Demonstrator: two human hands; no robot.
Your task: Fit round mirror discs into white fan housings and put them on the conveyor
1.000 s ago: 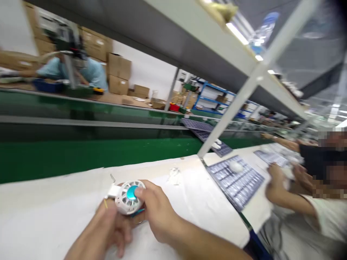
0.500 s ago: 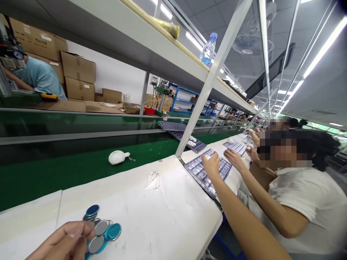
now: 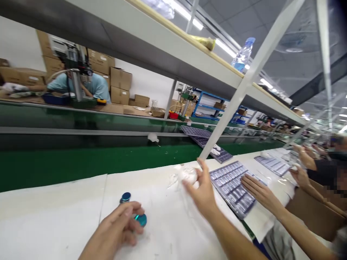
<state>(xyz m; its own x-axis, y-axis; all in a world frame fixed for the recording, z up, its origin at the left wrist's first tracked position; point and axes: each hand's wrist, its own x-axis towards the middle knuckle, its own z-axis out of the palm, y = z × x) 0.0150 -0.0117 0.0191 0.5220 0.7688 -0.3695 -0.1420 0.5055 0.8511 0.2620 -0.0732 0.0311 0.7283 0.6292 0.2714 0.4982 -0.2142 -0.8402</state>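
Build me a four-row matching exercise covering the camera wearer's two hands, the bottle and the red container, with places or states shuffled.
Column one:
1. Right hand
2. Left hand
3. Clear bottle
4. Red container

Column two:
A. on the overhead shelf
B. close to the blue discs
C. beyond the green strip
D. holding a white rounded piece

Pairs: 1-D, 2-B, 3-A, 4-C

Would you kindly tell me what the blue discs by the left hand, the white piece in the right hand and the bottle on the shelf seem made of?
Blue discs: probably metal or metallic-coated plastic, glossy, judging by the bright glint.
White piece: perhaps plastic, smooth-looking, from its pale surface; blur leaves this open.
Bottle: likely thin, clear plastic; light shows through it.
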